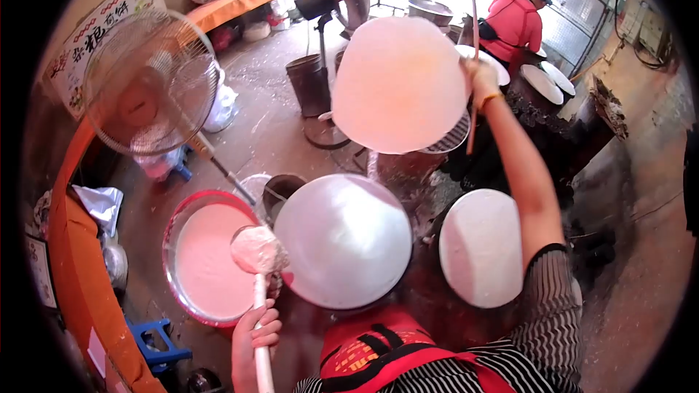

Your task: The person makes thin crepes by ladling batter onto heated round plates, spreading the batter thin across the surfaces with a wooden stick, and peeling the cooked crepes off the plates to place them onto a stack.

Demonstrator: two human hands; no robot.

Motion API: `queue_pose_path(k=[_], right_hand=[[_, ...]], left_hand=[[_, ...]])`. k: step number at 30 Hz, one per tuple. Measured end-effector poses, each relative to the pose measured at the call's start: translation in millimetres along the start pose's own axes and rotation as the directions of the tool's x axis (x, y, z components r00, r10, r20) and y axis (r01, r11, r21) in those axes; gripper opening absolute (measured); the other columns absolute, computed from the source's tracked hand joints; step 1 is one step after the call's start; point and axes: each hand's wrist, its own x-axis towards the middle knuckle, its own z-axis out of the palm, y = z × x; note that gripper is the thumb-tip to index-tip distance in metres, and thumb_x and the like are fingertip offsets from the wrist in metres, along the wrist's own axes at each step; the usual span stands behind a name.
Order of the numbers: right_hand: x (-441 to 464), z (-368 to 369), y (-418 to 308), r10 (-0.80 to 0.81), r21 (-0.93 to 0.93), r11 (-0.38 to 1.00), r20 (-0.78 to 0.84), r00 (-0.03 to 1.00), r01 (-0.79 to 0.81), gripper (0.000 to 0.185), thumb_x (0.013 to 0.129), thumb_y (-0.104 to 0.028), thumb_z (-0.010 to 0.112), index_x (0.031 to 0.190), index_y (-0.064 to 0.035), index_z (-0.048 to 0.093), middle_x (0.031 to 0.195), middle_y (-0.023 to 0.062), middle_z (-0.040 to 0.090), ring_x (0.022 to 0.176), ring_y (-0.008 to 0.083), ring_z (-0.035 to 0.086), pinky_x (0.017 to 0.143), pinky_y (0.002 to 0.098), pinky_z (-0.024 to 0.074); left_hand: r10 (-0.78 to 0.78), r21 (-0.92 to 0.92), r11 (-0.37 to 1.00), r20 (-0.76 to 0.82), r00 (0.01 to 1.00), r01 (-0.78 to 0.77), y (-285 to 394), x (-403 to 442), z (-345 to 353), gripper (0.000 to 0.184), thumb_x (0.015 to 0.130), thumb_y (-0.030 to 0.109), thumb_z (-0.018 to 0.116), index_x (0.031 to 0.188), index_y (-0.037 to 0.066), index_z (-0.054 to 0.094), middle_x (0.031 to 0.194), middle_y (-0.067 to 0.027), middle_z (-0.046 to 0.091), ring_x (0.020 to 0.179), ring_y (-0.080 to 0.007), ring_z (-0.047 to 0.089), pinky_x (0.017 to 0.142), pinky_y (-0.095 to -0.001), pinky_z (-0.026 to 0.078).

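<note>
My left hand point(256, 333) is wrapped around the pale handle of a ladle point(260, 250), whose bowl is coated with thick batter. The ladle is above the edge of a red-rimmed basin point(169, 260) of pinkish batter point(215, 266). Further forward, my raised right hand point(480, 81) is closed around a long thin stick point(472, 120), at the edge of a large round thin pancake point(399, 84). Whether the fingers also pinch the pancake is unclear. Nearest my body is a shiny round griddle point(344, 240). A second griddle to the right carries a pale sheet of batter point(480, 247).
A fan point(149, 81) stands at left, near an orange-covered counter point(80, 269) and a blue stool point(156, 340). A dark bucket point(309, 86) stands ahead. A person in red point(515, 23) bends near more round griddles point(542, 84) at the back right.
</note>
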Motion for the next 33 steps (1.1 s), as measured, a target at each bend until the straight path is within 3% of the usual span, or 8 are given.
queue_pose_path(k=[8, 12, 20, 21, 25, 27, 29, 33], right_hand=[[3, -17, 291, 0.171, -0.07, 0.974, -0.394, 0.903, -0.215, 0.024, 0.082, -0.022, 0.063, 0.094, -0.0018, 0.068, 0.084, 0.0152, 0.069, 0.079, 0.0283, 0.067, 0.069, 0.0395, 0.0498], [-32, -17, 265, 0.367, -0.322, 0.745, -0.533, 0.762, -0.584, 0.025, 0.081, -0.029, 0.064, 0.096, -0.0093, 0.07, 0.09, 0.0163, 0.069, 0.084, 0.0306, 0.067, 0.074, 0.0401, 0.0503], [-56, -47, 273, 0.149, -0.347, 0.872, -0.481, 0.864, -0.345, 0.029, 0.088, -0.034, 0.06, 0.087, -0.0057, 0.066, 0.072, 0.013, 0.066, 0.06, 0.0296, 0.062, 0.059, 0.0391, 0.0489], [-74, -50, 250, 0.423, 0.179, 0.904, -0.256, 0.869, -0.387, 0.031, 0.089, -0.039, 0.059, 0.093, -0.0085, 0.063, 0.058, 0.0019, 0.053, 0.044, 0.0136, 0.048, 0.04, 0.0331, 0.0414], [-191, -82, 185, 0.648, 0.287, 0.608, 0.359, 0.672, -0.74, 0.048, 0.088, -0.053, 0.055, 0.109, -0.0096, 0.059, 0.063, -0.0023, 0.05, 0.04, 0.007, 0.036, 0.036, 0.0223, 0.0257], [-277, -86, 142, 0.579, 0.295, 0.61, 0.467, 0.668, -0.735, 0.052, 0.089, -0.06, 0.047, 0.108, -0.0123, 0.058, 0.062, -0.0021, 0.051, 0.039, 0.0074, 0.04, 0.033, 0.0216, 0.027], [-363, -78, 132, 0.631, 0.114, 0.715, 0.321, 0.706, -0.69, 0.054, 0.093, -0.057, 0.042, 0.122, -0.0123, 0.054, 0.067, -0.0011, 0.054, 0.046, 0.0072, 0.046, 0.04, 0.0218, 0.0341], [-520, -70, 110, -0.016, -0.606, 0.788, 0.157, 0.987, 0.109, 0.036, 0.087, -0.016, 0.058, 0.121, -0.0075, 0.056, 0.089, 0.0168, 0.058, 0.075, 0.0354, 0.059, 0.063, 0.0428, 0.0478]], left_hand=[[0.042, -0.104, 0.994, 0.043, 0.998, -0.037, -72, 28, 86, 0.023, 0.1, 0.013, 0.026, 0.105, -0.004, 0.041, 0.081, -0.0061, 0.038, 0.06, -0.0125, 0.038, 0.046, -0.0219, 0.036], [0.057, -0.048, 0.997, 0.041, 0.998, -0.055, -100, 38, 113, 0.025, 0.1, 0.012, 0.027, 0.113, -0.005, 0.041, 0.082, -0.0056, 0.039, 0.061, -0.0117, 0.038, 0.046, -0.0217, 0.035], [-0.012, 0.62, 0.779, -0.127, 0.992, 0.089, -125, 67, 123, 0.022, 0.094, 0.007, 0.043, 0.115, 0.002, 0.043, 0.07, -0.0017, 0.039, 0.047, -0.0055, 0.035, 0.035, -0.0179, 0.029], [0.023, 0.687, 0.717, -0.192, 0.981, 0.117, -128, 77, 121, 0.026, 0.093, 0.008, 0.045, 0.119, 0.003, 0.042, 0.071, -0.0017, 0.04, 0.046, -0.0049, 0.034, 0.035, -0.0177, 0.028], [0.007, 0.918, 0.368, -0.162, 0.987, 0.148, -116, 157, 78, 0.027, 0.091, 0.007, 0.049, 0.117, 0.004, 0.047, 0.061, 0.0039, 0.04, 0.042, -0.0042, 0.036, 0.034, -0.0196, 0.028], [0.284, 0.989, -0.138, 0.087, 0.955, -0.049, -111, 210, 32, 0.019, 0.084, 0.009, 0.057, 0.102, 0.004, 0.056, 0.056, -0.0046, 0.05, 0.045, -0.018, 0.052, 0.04, -0.0305, 0.039], [0.219, 0.622, -0.718, 0.628, 0.747, -0.313, -90, 256, -10, 0.021, 0.078, 0.006, 0.057, 0.098, 0.002, 0.056, 0.069, -0.0151, 0.058, 0.066, -0.0356, 0.06, 0.057, -0.0411, 0.046], [0.285, 0.6, -0.747, 0.68, 0.676, -0.288, -69, 264, -21, 0.024, 0.072, 0.002, 0.056, 0.096, 0.003, 0.057, 0.096, -0.0175, 0.057, 0.091, -0.0391, 0.056, 0.075, -0.0452, 0.045]])
